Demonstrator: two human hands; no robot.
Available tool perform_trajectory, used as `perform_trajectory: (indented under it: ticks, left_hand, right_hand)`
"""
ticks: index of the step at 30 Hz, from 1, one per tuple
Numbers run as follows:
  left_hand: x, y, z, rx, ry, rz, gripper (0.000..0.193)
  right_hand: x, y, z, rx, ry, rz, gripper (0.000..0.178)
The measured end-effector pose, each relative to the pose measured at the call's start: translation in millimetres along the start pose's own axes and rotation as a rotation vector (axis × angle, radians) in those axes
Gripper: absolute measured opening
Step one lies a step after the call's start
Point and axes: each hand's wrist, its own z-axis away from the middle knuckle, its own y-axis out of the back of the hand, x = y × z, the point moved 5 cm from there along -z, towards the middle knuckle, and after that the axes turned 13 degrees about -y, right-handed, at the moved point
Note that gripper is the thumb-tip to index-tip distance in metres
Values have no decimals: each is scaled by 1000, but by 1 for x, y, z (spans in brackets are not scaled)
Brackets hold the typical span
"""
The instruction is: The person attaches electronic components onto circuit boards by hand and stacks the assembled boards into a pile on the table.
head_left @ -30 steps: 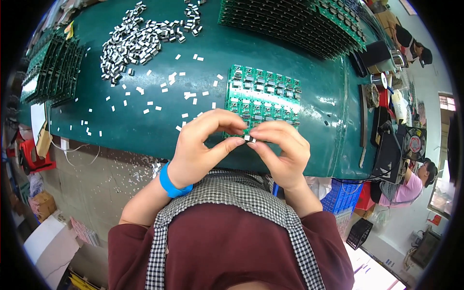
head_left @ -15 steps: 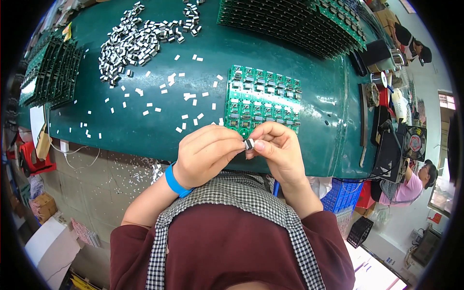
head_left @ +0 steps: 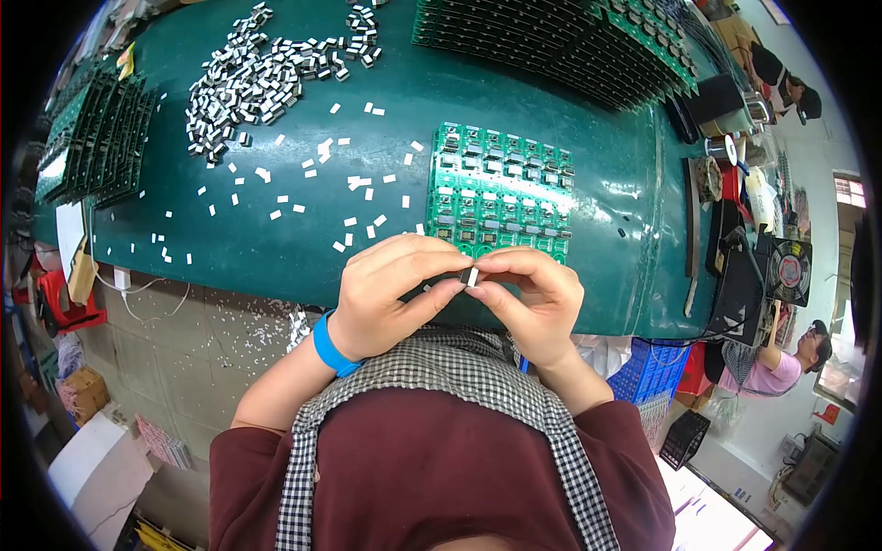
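Note:
Just in front of the circuit board panel, a small black-and-white display block point(head_left: 472, 275) is pinched between my two hands. My left hand point(head_left: 390, 289), with a blue band at its wrist, grips the block's left side between thumb and fingertips. On the other side, the thumb and forefinger of my right hand point(head_left: 537, 298) close on the white face. The fingertips hide part of the block. The green circuit board panel point(head_left: 501, 188) lies flat beyond my hands, with rows of small parts and several dark display blocks along its near edge.
A heap of black-and-white blocks point(head_left: 243, 87) lies at the far left, with small white slips point(head_left: 354, 184) scattered nearer. Boards stand in stacks at the left point(head_left: 96, 138) and far right point(head_left: 560, 46). A fan point(head_left: 788, 273) and a co-worker point(head_left: 776, 367) are at the right.
The block has turned between my fingers, its white face now toward my right hand. My right fingers have shifted down slightly, uncovering another display on the panel's near edge.

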Motion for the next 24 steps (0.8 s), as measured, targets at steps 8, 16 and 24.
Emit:
perform_trajectory:
  ticks: [8,16,24]
  left_hand:
    - [0,1,-1,-4,7,42,23]
    - [0,3,-1,58,-60,102,22]
    - [1,3,-3,38,-16,16,21]
  right_hand:
    - [-1,-2,1,32,75,48,21]
    - [11,-9,4,54,-9,-288,19]
    - [5,-6,1,38,42,-178,19]
